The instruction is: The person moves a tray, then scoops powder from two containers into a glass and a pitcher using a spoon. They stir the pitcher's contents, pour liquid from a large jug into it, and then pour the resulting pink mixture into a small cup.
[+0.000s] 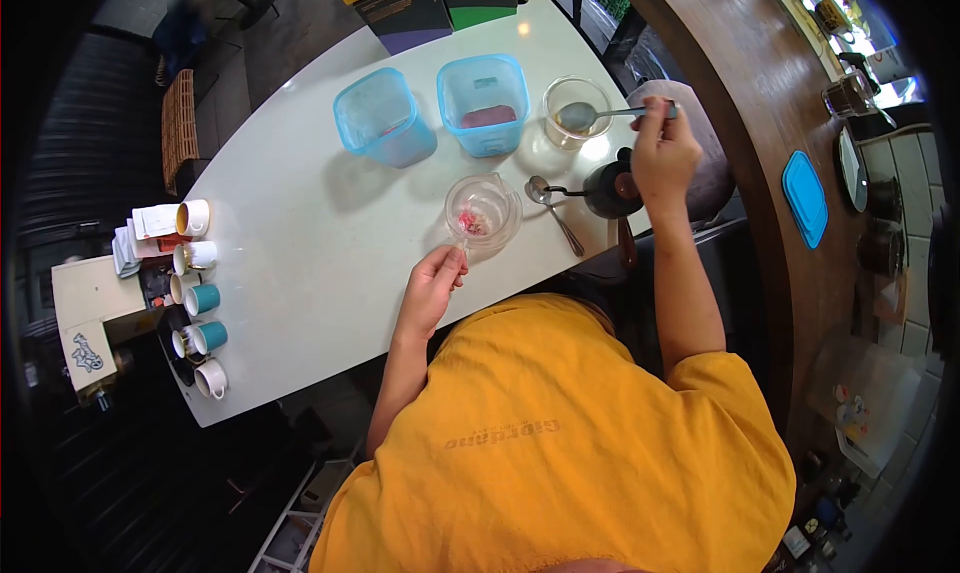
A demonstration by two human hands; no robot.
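Observation:
My left hand (435,283) pinches the handle of a small clear glass jug (497,213), which stands on the white table with some pink-red bits at its bottom. Raised on the right, my right hand (664,158) grips a metal spoon (612,114) by its handle. The spoon's bowl overlaps the mouth of a round clear container (562,136) in this view. Just below that lies a second spoon (563,227), and beside it sits a black pot with a thin spout (606,191).
Two translucent blue tubs (408,145) (487,145) stand behind the jug. Several mugs (207,299) line the table's left edge. Dark boxes or booklets (405,15) stand at the back. On the wooden counter (745,83) to the right lies a blue lid (804,200).

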